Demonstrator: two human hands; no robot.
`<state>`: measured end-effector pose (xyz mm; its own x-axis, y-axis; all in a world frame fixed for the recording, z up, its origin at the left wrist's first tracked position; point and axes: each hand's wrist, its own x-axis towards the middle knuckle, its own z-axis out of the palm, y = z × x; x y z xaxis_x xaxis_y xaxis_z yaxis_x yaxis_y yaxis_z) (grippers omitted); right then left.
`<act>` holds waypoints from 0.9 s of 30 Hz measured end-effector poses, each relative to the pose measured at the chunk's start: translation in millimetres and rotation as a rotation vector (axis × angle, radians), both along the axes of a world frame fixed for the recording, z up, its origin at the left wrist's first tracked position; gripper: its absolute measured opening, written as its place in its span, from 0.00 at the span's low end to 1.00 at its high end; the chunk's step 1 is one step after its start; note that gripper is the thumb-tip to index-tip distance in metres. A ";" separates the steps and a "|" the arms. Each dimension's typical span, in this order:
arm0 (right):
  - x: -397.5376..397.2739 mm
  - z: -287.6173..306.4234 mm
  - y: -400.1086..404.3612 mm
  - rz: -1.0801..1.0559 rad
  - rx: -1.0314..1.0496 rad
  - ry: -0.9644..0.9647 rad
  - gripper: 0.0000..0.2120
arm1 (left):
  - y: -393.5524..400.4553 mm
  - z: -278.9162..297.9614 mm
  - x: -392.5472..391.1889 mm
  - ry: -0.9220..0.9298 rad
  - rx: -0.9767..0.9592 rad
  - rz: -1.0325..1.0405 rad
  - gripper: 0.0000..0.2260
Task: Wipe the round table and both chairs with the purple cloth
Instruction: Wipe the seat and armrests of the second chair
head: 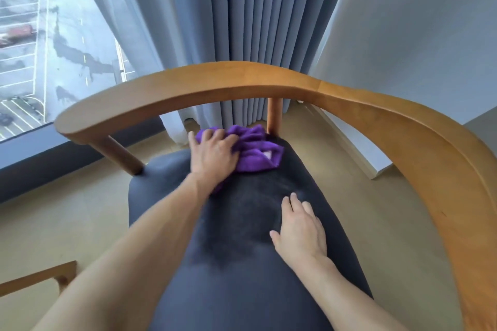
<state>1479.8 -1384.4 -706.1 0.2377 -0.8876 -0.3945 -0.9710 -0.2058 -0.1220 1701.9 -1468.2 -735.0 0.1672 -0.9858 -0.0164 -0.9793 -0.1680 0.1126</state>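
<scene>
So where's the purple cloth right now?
The purple cloth lies bunched at the far end of the dark chair seat, under the left hand, beside a wooden post of the backrest.

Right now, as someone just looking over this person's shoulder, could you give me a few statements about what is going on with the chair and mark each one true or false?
1. The left hand presses the purple cloth onto the chair seat. True.
2. The right hand holds a second cloth. False: it lies flat and empty on the seat.
3. The cloth is near the back of the seat, beside a wooden post. True.
4. The cloth is draped over the curved wooden armrest. False: it lies on the seat below it.
5. The seat is dark fabric. True.
</scene>
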 end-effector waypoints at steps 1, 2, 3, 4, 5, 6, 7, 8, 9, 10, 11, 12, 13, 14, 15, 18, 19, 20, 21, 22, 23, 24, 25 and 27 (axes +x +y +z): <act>-0.1 0.9 -0.9 0.005 0.008 0.005 0.38 | 1.4 0.9 17.9 0.046 0.041 0.091 0.15; -0.6 1.2 -1.6 0.007 0.012 0.005 0.38 | 1.6 2.2 30.6 0.087 0.079 0.181 0.15; -0.6 1.4 -2.7 0.007 0.013 0.004 0.38 | 0.1 4.1 37.0 0.118 0.112 0.265 0.15; -0.8 1.9 -3.8 0.004 0.010 -0.001 0.37 | -3.1 5.8 36.5 0.142 0.137 0.336 0.14; -0.7 2.5 -5.5 -0.004 0.004 -0.013 0.35 | -7.3 6.3 29.9 0.160 0.151 0.390 0.14; -0.7 3.2 -7.9 -0.013 -0.008 -0.031 0.32 | -12.0 6.8 19.3 0.173 0.158 0.430 0.14; -0.3 3.8 -11.1 -0.019 -0.026 -0.049 0.29 | -16.6 7.8 7.3 0.179 0.160 0.455 0.14; 0.5 4.2 -14.8 -0.022 -0.040 -0.062 0.26 | -21.0 9.1 -4.7 0.172 0.157 0.462 0.15; 1.3 3.8 -19.0 -0.026 -0.048 -0.069 0.25 | -25.3 10.4 -17.3 0.150 0.149 0.443 0.16; 2.4 2.6 -23.4 -0.037 -0.052 -0.073 0.24 | -28.5 12.6 -31.8 0.118 0.141 0.393 0.17; 3.8 1.4 -28.1 -0.054 -0.060 -0.079 0.23 | -30.6 14.6 -48.3 0.082 0.133 0.316 0.17; 5.8 0.1 -33.4 -0.072 -0.077 -0.087 0.21 | -30.6 15.2 -65.8 0.045 0.118 0.218 0.17; 8.3 -1.4 -39.2 -0.090 -0.096 -0.092 0.20 | -28.9 14.0 -82.1 0.015 0.096 0.104 0.16; 10.7 -2.8 -45.2 -0.110 -0.116 -0.092 0.19 | -26.6 12.4 -94.4 0.004 0.069 -0.008 0.15; 13.0 -4.8 -51.4 -0.124 -0.143 -0.089 0.20 | -24.6 11.0 -98.7 0.015 0.054 -0.103 0.15; 23.0 -12.1 -66.7 -0.057 -0.259 -0.087 0.19 | -17.8 10.2 -60.5 0.021 0.056 -0.288 0.17; 27.2 -14.1 -70.5 -0.017 -0.280 -0.095 0.19 | -13.7 9.4 -40.1 0.011 0.056 -0.289 0.19; 32.2 -15.6 -74.0 0.019 -0.277 -0.107 0.21 | -8.6 8.9 -17.2 0.018 0.057 -0.228 0.20; 37.4 -16.6 -77.6 0.046 -0.258 -0.114 0.23 | -2.9 9.2 7.1 0.033 0.062 -0.122 0.21; 41.8 -17.5 -81.9 0.059 -0.233 -0.113 0.25 | 3.0 9.7 31.1 0.048 0.075 0.000 0.21; 45.2 -18.3 -86.9 0.064 -0.212 -0.106 0.27 | 8.6 9.8 53.3 0.068 0.100 0.125 0.20; 48.0 -18.3 -92.4 0.065 -0.193 -0.105 0.27 | 14.4 10.2 71.5 0.089 0.144 0.243 0.18; 50.1 -17.4 -98.1 0.055 -0.171 -0.125 0.27 | 20.0 10.8 84.5 0.109 0.201 0.347 0.16; 50.9 -11.7 -108.8 -0.003 -0.116 -0.215 0.25 | 21.1 10.6 90.5 0.143 0.261 0.534 0.13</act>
